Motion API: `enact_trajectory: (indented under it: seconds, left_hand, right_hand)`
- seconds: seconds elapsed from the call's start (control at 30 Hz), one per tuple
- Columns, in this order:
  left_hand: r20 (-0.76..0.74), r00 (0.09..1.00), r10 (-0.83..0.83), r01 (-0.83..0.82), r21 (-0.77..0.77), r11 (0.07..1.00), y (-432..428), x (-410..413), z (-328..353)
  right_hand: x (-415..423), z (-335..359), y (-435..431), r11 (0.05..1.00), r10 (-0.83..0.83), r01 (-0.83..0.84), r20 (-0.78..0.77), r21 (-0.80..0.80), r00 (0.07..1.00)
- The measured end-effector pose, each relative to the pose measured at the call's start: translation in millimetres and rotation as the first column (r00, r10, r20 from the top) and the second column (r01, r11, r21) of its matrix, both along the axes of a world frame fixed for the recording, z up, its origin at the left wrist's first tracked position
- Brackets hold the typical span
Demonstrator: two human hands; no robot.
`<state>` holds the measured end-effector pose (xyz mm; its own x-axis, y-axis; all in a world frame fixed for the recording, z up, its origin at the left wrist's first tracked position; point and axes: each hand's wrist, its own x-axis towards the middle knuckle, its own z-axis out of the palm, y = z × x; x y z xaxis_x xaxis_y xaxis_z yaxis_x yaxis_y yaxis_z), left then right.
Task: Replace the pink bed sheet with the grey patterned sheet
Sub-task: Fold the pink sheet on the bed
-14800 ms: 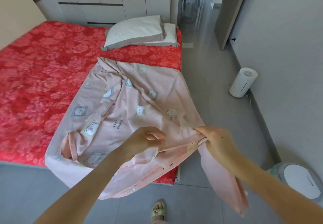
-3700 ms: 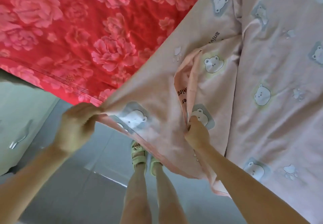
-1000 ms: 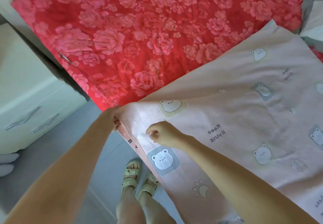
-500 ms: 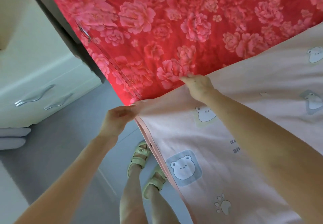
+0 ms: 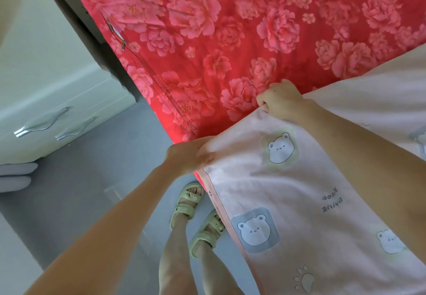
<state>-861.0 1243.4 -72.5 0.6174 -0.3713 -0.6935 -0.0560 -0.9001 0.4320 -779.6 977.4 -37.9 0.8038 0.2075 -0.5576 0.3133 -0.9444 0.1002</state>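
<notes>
A pale pink sheet (image 5: 311,179) printed with white bears lies spread over the right part of the bed, its edge hanging toward the floor. My left hand (image 5: 184,156) grips the sheet's corner at the mattress edge. My right hand (image 5: 280,101) pinches the sheet's upper edge a little farther onto the bed. Beneath it the mattress wears a red cover with pink flowers (image 5: 230,29). No grey patterned sheet is in view.
A white drawer unit (image 5: 53,101) with two metal handles stands left of the bed, with a narrow dark gap between them. My feet in green sandals (image 5: 196,211) stand on the grey tiled floor (image 5: 92,179) by the bed corner.
The view has closed in on the bed corner. My left hand has kept hold of the corner, while my right hand has gone on gripping the sheet's upper edge on the bed.
</notes>
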Motion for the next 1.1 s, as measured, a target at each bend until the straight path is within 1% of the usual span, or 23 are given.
enact_trajectory:
  seconds: [0.03, 0.07, 0.1, 0.13, 0.17, 0.2, 0.27, 0.33, 0.37, 0.43, 0.5, 0.53, 0.57, 0.6, 0.63, 0.67, 0.7, 0.77, 0.87, 0.93, 0.97, 1.03, 1.1]
  left_hand:
    - [0.021, 0.999, -0.048, 0.048, 0.016, 0.999, 1, 4, -2]
    - [0.036, 0.999, -0.016, 0.015, 0.012, 1.000, 2, 9, -4]
    - [0.058, 0.996, 0.071, -0.071, 0.005, 0.997, 4, 14, -9]
    - [0.107, 0.980, 0.170, -0.170, -0.006, 0.985, 5, 19, -16]
    - [0.165, 0.962, 0.215, -0.215, -0.018, 0.976, 5, 24, -24]
    - [0.201, 0.958, 0.203, -0.201, -0.030, 0.979, 4, 28, -32]
    - [0.208, 0.976, 0.066, -0.052, -0.073, 0.996, -3, 31, -40]
    - [0.158, 0.984, -0.083, 0.101, -0.105, 0.989, -17, 30, -37]
    - [0.164, 0.974, -0.155, 0.171, -0.090, 0.981, -25, 28, -34]
    - [0.249, 0.933, -0.259, 0.274, -0.025, 0.961, -39, 27, -30]
    - [0.315, 0.895, -0.314, 0.315, 0.050, 0.948, -46, 27, -29]
    - [0.335, 0.878, -0.341, 0.334, 0.080, 0.939, -50, 27, -29]
    - [0.345, 0.869, -0.355, 0.343, 0.098, 0.934, -50, 27, -30]
    - [0.350, 0.872, -0.341, 0.332, 0.088, 0.939, -52, 27, -32]
    - [0.343, 0.893, -0.292, 0.293, 0.052, 0.955, -53, 27, -33]
    - [0.322, 0.922, -0.214, 0.226, -0.001, 0.974, -53, 28, -33]
    - [0.295, 0.947, -0.125, 0.148, -0.056, 0.987, -53, 29, -32]
    - [0.248, 0.969, -0.002, 0.036, -0.134, 0.990, -51, 29, -28]
    - [0.183, 0.981, 0.059, -0.020, -0.206, 0.978, -46, 30, -22]
    - [0.162, 0.984, 0.075, -0.038, -0.223, 0.974, -42, 33, -18]
    - [0.153, 0.985, 0.082, -0.045, -0.231, 0.972, -39, 36, -16]
    - [0.136, 0.986, 0.095, -0.058, -0.255, 0.965, -34, 41, -11]
    - [0.112, 0.990, 0.087, -0.053, -0.278, 0.959, -25, 42, -6]
  right_hand:
    - [0, -2, -3, 0.999, -0.043, 0.043, 0.005, 0.023, 0.999]
    - [0, -2, -4, 0.994, -0.095, 0.095, 0.003, 0.059, 0.995]
    - [-1, 0, -3, 0.987, -0.134, 0.136, -0.023, 0.088, 0.991]
    - [-2, 3, -3, 0.983, -0.150, 0.157, -0.073, 0.098, 0.986]
    - [-2, 8, -2, 0.983, -0.139, 0.153, -0.139, 0.100, 0.981]
    - [-4, 14, -3, 0.986, -0.114, 0.138, -0.220, 0.095, 0.969]
    - [-16, 31, -10, 0.991, -0.085, 0.119, -0.423, 0.054, 0.902]
    - [-37, 44, -28, 0.991, -0.120, 0.130, -0.627, -0.031, 0.770]
    - [-51, 46, -38, 0.990, -0.139, 0.121, -0.694, -0.075, 0.706]
    - [-81, 43, -60, 0.977, -0.214, 0.128, -0.771, -0.171, 0.601]
    - [-108, 32, -78, 0.950, -0.313, 0.159, -0.808, -0.270, 0.499]
    - [-116, 26, -88, 0.936, -0.352, 0.199, -0.797, -0.291, 0.491]
    - [-120, 21, -93, 0.925, -0.375, 0.277, -0.750, -0.260, 0.545]
    - [-120, 19, -96, 0.915, -0.386, 0.363, -0.634, -0.174, 0.670]
    - [-118, 14, -95, 0.901, -0.404, 0.431, -0.451, -0.047, 0.796]
    - [-112, 8, -92, 0.897, -0.422, 0.441, -0.226, 0.040, 0.878]
    - [-101, 2, -86, 0.906, -0.418, 0.421, -0.067, 0.043, 0.906]
    - [-79, -15, -75, 0.922, -0.379, 0.380, 0.033, -0.068, 0.925]
    - [-57, -37, -69, 0.911, -0.355, 0.350, 0.019, -0.220, 0.935]
    - [-48, -44, -74, 0.905, -0.296, 0.285, 0.015, -0.317, 0.955]
    - [-46, -44, -77, 0.907, -0.269, 0.262, 0.025, -0.330, 0.963]
    - [-38, -39, -82, 0.931, -0.190, 0.223, 0.137, -0.290, 0.972]
    - [-27, -26, -86, 0.966, -0.159, 0.210, 0.289, -0.153, 0.944]
